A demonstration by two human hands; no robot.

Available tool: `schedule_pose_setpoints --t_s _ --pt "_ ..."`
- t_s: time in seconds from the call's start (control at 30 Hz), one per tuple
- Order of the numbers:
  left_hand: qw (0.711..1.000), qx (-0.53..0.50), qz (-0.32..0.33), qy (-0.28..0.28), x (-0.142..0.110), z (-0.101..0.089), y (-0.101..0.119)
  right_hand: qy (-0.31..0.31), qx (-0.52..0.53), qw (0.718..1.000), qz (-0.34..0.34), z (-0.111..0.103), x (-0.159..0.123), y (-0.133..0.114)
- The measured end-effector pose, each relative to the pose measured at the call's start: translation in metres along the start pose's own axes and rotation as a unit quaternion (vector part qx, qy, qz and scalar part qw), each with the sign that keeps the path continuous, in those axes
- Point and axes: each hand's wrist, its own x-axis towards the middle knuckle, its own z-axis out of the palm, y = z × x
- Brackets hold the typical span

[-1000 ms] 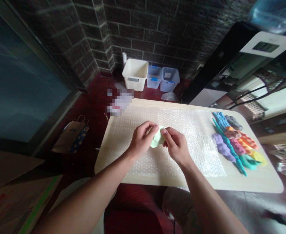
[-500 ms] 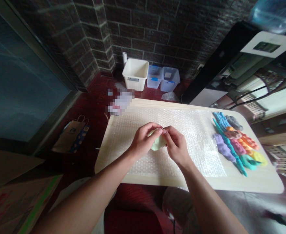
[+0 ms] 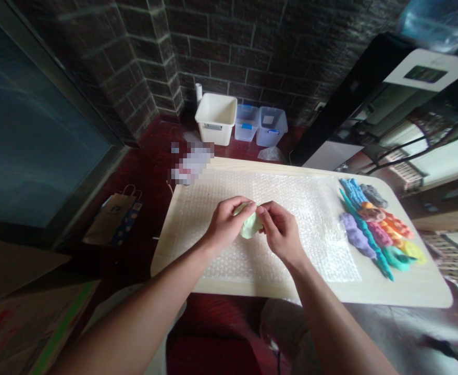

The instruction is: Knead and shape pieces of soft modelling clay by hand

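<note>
A small pale green piece of what looks like soft clay [image 3: 249,228] is held up between my two hands over the table. My left hand [image 3: 229,220] is closed around its left and upper side, thumb lying across the top. My right hand [image 3: 279,225] pinches its upper right edge, thumb against the fingers. The fingertips of both hands nearly meet at the top of the piece. Below them, a sheet of bubble wrap [image 3: 299,208] covers much of the table. The far side of the green piece is hidden by my fingers.
On the right of the table [image 3: 404,291] lie several coloured lumps and strips, among them a purple one [image 3: 356,234] and a long teal one [image 3: 369,237]. Behind the table stand a cream bin [image 3: 216,117] and two clear boxes [image 3: 271,125]. A paper bag [image 3: 111,216] is on the floor, left.
My hands have shifted very slightly, and a bit more of the green piece shows between them. The hold of both hands on it continues.
</note>
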Motion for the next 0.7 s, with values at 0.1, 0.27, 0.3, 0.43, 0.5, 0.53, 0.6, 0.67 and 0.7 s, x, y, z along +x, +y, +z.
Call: schedule_pose_setpoints --t_s 0.1,0.27,0.3,0.43,0.5,0.53,0.6,0.67,0.7 --pt "1.000 0.008 0.003 0.001 0.0005 -0.0004 -0.0019 0.000 0.050 0.999 0.021 0.0020 0.0014 0.0017" --pt "0.999 0.029 0.022 0.036 0.0012 -0.0028 -0.0043 -0.003 0.080 0.997 0.021 0.0030 0.0028 0.0023" --pt "0.999 0.028 0.021 0.035 0.0012 -0.0029 -0.0041 0.001 0.070 0.997 0.013 0.0026 0.0026 0.0023" --pt "1.000 0.004 0.008 0.015 0.0011 -0.0013 -0.0011 0.014 0.048 0.999 -0.008 0.0010 0.0018 0.0013" --pt "1.000 -0.011 0.000 0.013 0.0011 -0.0004 0.0001 0.018 0.059 0.998 -0.002 0.0011 0.0022 0.0005" --pt "1.000 -0.017 -0.002 0.014 0.0012 -0.0002 0.0003 0.019 0.067 0.998 0.003 0.0014 0.0025 0.0001" --pt "1.000 -0.021 0.001 0.017 0.0014 -0.0004 -0.0003 0.021 0.082 0.996 0.014 0.0022 0.0033 0.0001" --pt "1.000 -0.016 0.011 0.017 0.0015 -0.0011 -0.0019 0.026 0.088 0.996 0.018 0.0027 0.0039 0.0015" --pt "1.000 -0.012 0.015 0.017 0.0015 -0.0014 -0.0029 0.029 0.088 0.996 0.016 0.0026 0.0041 0.0027"
